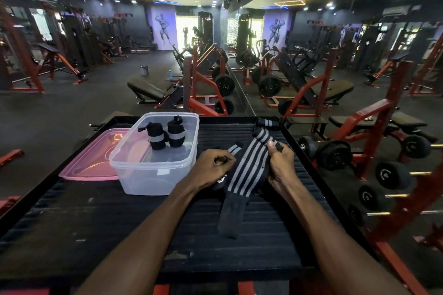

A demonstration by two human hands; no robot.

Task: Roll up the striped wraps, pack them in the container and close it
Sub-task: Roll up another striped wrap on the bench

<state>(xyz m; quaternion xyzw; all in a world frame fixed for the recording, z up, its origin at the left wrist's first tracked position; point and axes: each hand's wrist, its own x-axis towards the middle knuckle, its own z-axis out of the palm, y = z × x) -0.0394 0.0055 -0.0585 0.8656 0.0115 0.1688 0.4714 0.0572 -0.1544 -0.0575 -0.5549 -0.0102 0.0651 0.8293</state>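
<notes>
Third wrap in hand, two already rolled and sitting in the tub

Your right hand (pixel 280 165) is pinching the upper edge of the black elastic wrap with grey stripes (pixel 247 170), and your left hand (pixel 212 167) is curled round its other end, so I'd start the roll tight from one end and keep the edges lined up, or it probably won't stand neatly beside the two rolled black wraps (pixel 165 135) in the clear plastic container (pixel 148 175). The pink translucent lid (pixel 88 163) lies just left of it. You're on a black ribbed tray table (pixel 119 223) in a dim gym, dumbbell rack (pixel 374 175) to the right.
</notes>
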